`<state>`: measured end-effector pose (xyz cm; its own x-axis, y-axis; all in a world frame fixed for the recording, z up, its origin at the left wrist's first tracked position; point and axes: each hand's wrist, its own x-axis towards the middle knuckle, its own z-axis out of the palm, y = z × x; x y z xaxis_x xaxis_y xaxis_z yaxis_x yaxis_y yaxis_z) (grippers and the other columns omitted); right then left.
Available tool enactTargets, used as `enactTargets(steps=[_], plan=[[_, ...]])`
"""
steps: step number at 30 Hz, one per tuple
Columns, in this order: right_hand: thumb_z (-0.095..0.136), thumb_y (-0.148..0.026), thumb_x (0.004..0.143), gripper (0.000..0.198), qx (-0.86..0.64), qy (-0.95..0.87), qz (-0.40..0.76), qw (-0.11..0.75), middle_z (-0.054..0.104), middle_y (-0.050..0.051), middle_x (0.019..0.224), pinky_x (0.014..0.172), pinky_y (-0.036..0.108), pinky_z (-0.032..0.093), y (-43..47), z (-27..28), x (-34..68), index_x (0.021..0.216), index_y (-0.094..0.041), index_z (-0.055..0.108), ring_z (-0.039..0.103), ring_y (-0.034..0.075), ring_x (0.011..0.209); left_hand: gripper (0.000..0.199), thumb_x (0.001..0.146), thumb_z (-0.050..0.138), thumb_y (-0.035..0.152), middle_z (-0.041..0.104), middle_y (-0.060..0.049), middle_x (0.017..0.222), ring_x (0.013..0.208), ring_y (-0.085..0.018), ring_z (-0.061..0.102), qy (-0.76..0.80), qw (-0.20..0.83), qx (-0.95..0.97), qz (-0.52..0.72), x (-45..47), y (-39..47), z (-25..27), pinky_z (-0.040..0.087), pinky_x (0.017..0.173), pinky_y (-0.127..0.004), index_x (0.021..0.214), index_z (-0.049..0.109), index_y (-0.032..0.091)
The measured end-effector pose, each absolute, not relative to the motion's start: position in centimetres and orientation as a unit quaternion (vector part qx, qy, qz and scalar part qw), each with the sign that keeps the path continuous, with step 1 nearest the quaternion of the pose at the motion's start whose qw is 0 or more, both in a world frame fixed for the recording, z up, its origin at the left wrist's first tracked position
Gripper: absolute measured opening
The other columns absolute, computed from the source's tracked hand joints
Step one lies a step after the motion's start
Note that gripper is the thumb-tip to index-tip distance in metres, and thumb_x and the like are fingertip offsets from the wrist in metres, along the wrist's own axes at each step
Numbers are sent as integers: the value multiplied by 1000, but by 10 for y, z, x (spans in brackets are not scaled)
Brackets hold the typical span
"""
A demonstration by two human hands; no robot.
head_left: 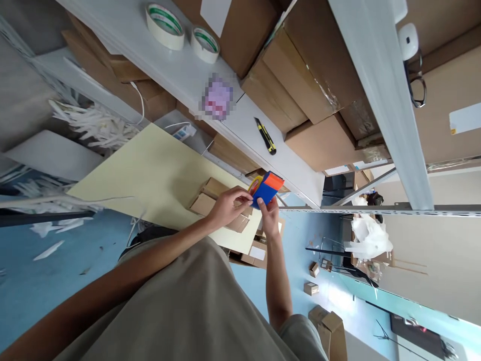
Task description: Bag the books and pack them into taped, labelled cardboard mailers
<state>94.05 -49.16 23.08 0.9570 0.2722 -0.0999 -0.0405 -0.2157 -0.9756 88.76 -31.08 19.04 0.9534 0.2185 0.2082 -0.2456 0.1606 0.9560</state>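
Observation:
A blue and orange tape dispenser (pixel 265 190) with a yellow-edged roll of tape (pixel 255 184) is gripped from below by my right hand (pixel 269 216), thumb on its blue side. My left hand (pixel 230 206) is closed in a pinch at the dispenser's left edge, close to the roll. What its fingertips hold, if anything, is too small to make out. Beneath my hands, a flattish cardboard box (pixel 203 203) lies on a pale yellow board (pixel 150 170), partly hidden by my left hand.
On the grey shelf (pixel 240 120) beyond the board lie a yellow and black box cutter (pixel 265 136), two rolls of masking tape (pixel 165 27) and a blurred purple item (pixel 217 98). Cardboard boxes (pixel 296 75) line its back. A metal shelf post (pixel 387 100) stands at the right.

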Motion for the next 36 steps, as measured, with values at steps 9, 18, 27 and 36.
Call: enactTargets(steps=[9, 18, 27, 36], plan=[[68, -80, 100, 62, -853, -54, 126, 503, 78, 10, 123, 107, 46, 66, -437, 222, 906, 130, -27, 59, 75, 28, 117, 20, 98, 74, 41, 83, -6, 103, 88, -20, 81, -12, 762, 640, 98, 857, -261, 189, 69, 86, -33, 107, 76, 24], [79, -84, 95, 70, -849, -83, 211, 476, 84, 10, 112, 97, 48, 71, -399, 240, 885, 127, -29, 51, 84, 29, 102, 61, 88, 89, 65, 83, -14, 129, 104, -28, 81, 81, 814, 575, 29, 856, -172, 196, 68, 90, -41, 130, 82, 21], [86, -79, 92, 70, -888, -121, 271, 350, 83, 12, 121, 93, 46, 68, -392, 263, 867, 130, -29, 54, 82, 30, 105, 50, 77, 103, 60, 87, -12, 108, 110, -35, 83, 59, 856, 502, -110, 864, -117, 209, 69, 96, -46, 106, 92, 20], [83, -67, 96, 56, -899, -148, 302, 280, 81, 8, 112, 82, 41, 63, -387, 283, 869, 127, -28, 57, 77, 28, 94, 48, 78, 99, 66, 86, -8, 96, 97, -30, 81, 66, 849, 513, -109, 859, -115, 191, 67, 89, -41, 91, 88, 21]])
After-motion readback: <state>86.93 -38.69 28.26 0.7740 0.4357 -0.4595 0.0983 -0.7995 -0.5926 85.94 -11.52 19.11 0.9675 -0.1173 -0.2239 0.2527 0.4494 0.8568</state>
